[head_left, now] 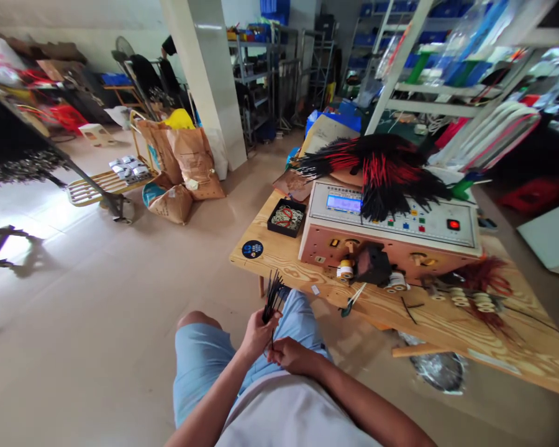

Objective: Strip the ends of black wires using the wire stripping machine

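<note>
Over my lap, my left hand (258, 333) is closed around a bundle of thin black wires (273, 297). Their upper ends fan out above the fist, toward the table. Just below it, my right hand (286, 355) has its fingers pinched together close to the lower part of the bundle. What those fingers hold is too small to make out. A large heap of black and red wires (377, 167) lies on top of a white and pinkish machine (394, 234) on the wooden table (289, 270), to the right of my hands.
On the table's left part sits a black box (286, 217) of pale loops. Small spools (397, 282), short black pieces (412, 309) and dark red strands (487, 279) lie along the machine's front. Brown sacks (193, 161) and a yellow trolley (86, 191) stand on the floor at left.
</note>
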Tool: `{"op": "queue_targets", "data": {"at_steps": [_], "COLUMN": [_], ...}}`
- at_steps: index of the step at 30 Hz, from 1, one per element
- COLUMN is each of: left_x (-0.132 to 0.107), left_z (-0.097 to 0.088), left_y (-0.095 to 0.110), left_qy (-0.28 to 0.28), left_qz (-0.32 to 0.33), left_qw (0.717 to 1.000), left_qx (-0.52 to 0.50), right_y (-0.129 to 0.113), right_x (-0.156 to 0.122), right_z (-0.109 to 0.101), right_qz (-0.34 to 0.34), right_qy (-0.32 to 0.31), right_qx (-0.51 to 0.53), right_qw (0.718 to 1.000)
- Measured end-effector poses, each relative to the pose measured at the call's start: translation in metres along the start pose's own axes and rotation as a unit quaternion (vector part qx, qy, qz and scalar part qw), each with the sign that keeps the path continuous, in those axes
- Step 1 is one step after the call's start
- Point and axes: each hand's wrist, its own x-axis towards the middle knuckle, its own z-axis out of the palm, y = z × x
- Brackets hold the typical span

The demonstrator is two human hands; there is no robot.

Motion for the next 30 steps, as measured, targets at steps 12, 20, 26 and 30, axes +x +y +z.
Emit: {"op": "queue_targets", "data": {"at_steps": [12,20,26,30], "left_x": [0.006,0.003,0.004,0.004], "left_z": [-0.019,-0.015,-0.018,-0.016], "left_y": [-0.030,-0.033,-0.032,-0.026], "left_qy": [0.023,0.003,0.014,0.015], "left_qz": [-0.068,-0.120,-0.091,-0.096], "left_qw": [0.997,0.989,0.991,0.987], "left_qx": [-0.004,-0.087,-0.100,-0.127], "right_y": [-0.050,-0.061,-0.058,-0.056], "right_x": [0.026,0.035,0.046,0.063], "right_z": [-0.148,-0.170,-0.173,-0.156], "right_qz": [-0.106,-0.173,-0.150,-0.075], "right_qy": [0.376,0.374,0.412,0.423], "right_qx": [0.518,0.560,0.574,0.535], "right_qw": [0.761,0.719,0.692,0.727]}}
